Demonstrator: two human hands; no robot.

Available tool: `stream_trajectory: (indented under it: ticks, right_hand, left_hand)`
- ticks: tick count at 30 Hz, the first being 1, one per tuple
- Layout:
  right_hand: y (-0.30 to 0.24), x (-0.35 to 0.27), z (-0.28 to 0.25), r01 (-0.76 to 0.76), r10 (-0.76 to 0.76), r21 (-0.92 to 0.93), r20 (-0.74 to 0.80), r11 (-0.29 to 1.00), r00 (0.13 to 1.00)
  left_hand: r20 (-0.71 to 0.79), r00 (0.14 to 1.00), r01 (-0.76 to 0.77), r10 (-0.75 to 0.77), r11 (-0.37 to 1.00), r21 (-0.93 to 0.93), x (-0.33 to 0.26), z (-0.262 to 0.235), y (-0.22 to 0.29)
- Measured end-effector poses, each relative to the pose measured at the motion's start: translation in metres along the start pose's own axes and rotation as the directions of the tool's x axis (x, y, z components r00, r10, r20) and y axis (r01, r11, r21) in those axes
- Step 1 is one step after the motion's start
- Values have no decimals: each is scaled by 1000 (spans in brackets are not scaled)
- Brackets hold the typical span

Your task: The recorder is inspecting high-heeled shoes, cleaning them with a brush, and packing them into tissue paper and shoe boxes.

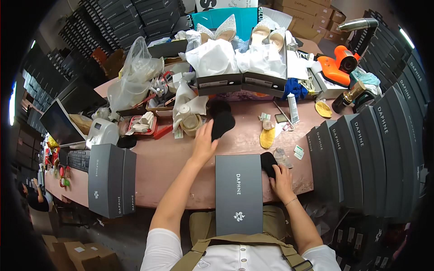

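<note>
While the grey shoebox (pixel 238 194) lies lengthwise at 6 o'clock, left hand (pixel 204 143) grips a black shoe (pixel 222 123) at 12; right hand (pixel 281 180) clasps another black shoe (pixel 268 162) at 2 (both kept beside the box).

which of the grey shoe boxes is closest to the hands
The closed grey box lying straight ahead; the right hand touches its edge. The others stand apart at the sides.

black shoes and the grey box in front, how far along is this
Looks done: many closed grey boxes stand stacked at the person's right, two more at the left. In hand: the left hand grips one black shoe on the table; the right hand touches the other beside the closed grey box. Left: neither shoe is boxed.
</note>
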State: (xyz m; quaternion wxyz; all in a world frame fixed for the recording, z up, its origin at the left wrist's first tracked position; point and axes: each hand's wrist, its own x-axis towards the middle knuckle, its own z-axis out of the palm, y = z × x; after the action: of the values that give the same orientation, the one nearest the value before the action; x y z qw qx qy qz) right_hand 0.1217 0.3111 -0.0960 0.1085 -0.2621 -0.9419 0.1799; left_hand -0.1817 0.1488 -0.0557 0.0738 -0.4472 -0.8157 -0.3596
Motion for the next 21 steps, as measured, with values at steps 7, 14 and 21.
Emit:
stream_trajectory:
  ticks: [7, 14, 21]
  right_hand:
    - [3, -6, 3, -45, 45, 22, -27, 999, 999]
    - [-2, 10, -5, 53, -43, 113, -89, 992, 995]
    - [-22, 42, -20, -77, 78, 152, -2, 985, 997]
  left_hand:
    - [65, 998, -51, 22, 870, 490, 101, 80, -57]
    - [-4, 998, -59, 59, 998, -25, 30, 7, 9]
    - [382, 702, 685, -602, 420, -595, -182, -21, 60]
